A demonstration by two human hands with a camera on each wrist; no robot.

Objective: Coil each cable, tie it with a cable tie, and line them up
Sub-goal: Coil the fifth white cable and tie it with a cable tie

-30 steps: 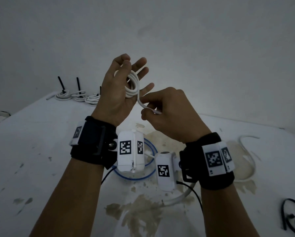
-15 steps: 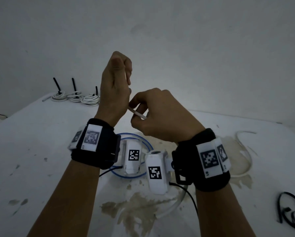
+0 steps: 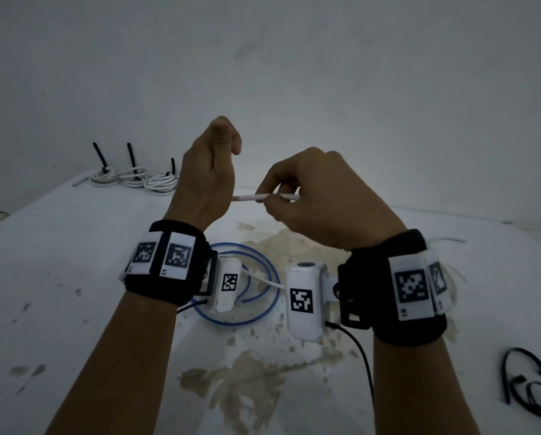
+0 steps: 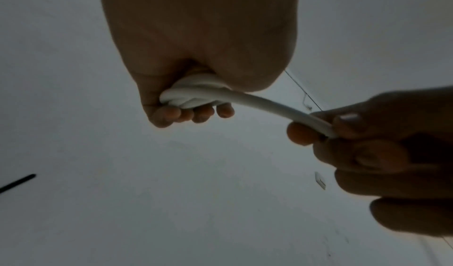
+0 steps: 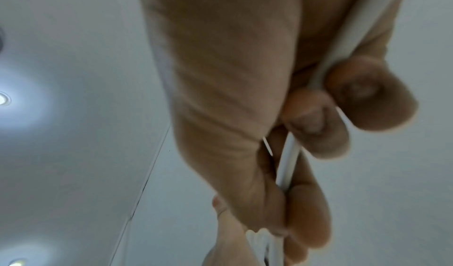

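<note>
1. Completed work: three coiled white cable bundles [image 3: 134,178], each bound by a black cable tie whose tail stands upright, lie in a row at the far left of the white, stained surface [image 3: 59,277]. Judged from this, three cables are finished and lined up.
2. Work in hand: the left hand [image 3: 205,180] is clenched around the coiled loops of a thick white round cable [image 4: 196,96], held in the air above the surface. The right hand [image 3: 322,202] pinches the free end of that cable between thumb and fingers, with the short remaining length stretched between the hands. The coil appears nearly complete; it is not yet tied.
3. Remaining work: a thin blue cable [image 3: 244,287] lies in loose loops on the surface below the wrists, untied. A further white cable [image 3: 445,240] lies partly hidden behind the right wrist.
4. Supplies: loose black cable ties [image 3: 526,384] lie at the near right edge.
5. Containers: none is visible in any view.
</note>
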